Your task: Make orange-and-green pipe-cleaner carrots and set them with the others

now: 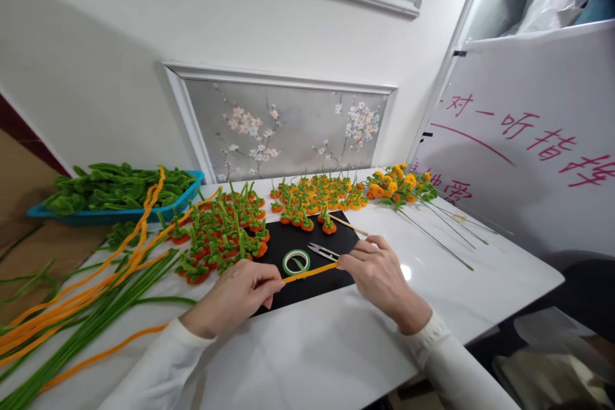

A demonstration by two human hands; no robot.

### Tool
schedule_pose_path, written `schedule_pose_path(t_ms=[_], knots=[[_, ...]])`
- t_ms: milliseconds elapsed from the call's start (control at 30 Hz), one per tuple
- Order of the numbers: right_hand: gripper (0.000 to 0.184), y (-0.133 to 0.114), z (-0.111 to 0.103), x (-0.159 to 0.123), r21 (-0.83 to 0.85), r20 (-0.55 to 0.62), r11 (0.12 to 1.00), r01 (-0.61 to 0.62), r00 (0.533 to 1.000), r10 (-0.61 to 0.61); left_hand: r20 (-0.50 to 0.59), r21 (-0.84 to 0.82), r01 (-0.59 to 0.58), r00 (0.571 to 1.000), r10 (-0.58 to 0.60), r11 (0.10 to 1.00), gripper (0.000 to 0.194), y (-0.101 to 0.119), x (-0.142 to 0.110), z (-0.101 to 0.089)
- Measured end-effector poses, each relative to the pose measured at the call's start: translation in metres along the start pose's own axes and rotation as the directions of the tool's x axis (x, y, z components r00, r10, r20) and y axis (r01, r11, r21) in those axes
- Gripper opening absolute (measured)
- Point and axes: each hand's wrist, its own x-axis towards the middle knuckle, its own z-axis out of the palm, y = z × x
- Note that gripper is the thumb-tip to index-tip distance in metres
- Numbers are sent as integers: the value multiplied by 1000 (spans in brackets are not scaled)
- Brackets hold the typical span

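Note:
My left hand point(235, 301) and my right hand point(377, 275) each pinch one end of a short orange pipe cleaner point(310, 273), stretched level between them over a black mat point(314, 253). Just beyond it on the mat lie a roll of green tape point(296, 261) and small metal snips point(323, 250). Both hands are closed on the stem's ends.
Orange pipe-cleaner fruits with green stems point(225, 230) crowd the table's left-middle; more lie at the back point(317, 195). Yellow flowers on long wires point(401, 187) lie to the right. Long green and orange pipe cleaners point(86, 307) spread at the left, near a blue basket point(115, 195) of green pieces. A whiteboard point(523, 147) stands right.

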Motion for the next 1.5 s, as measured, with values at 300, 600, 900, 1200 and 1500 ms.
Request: schedule_pose_path(t_ms=[300,600,900,1200,1500], knots=[[25,25,-8,-11,-67,-30,997,-31,999,29,-18,-43,11,1000,-12,999,35,-12,-1,-5],[26,53,-18,-22,-172,11,984,-55,998,58,-26,-54,24,999,-26,998,34,-21,1,-9],[23,70,-13,-30,-204,-15,976,-79,997,77,35,-73,26,999,-24,997,34,-18,5,-8],[23,52,-13,-18,-123,-64,992,-28,998,20,-136,230,148,984,-118,962,35,-7,-6,-11],[23,26,-17,-11,31,-127,998,60,990,-55,-165,66,-226,958,234,972,33,50,24,14]])
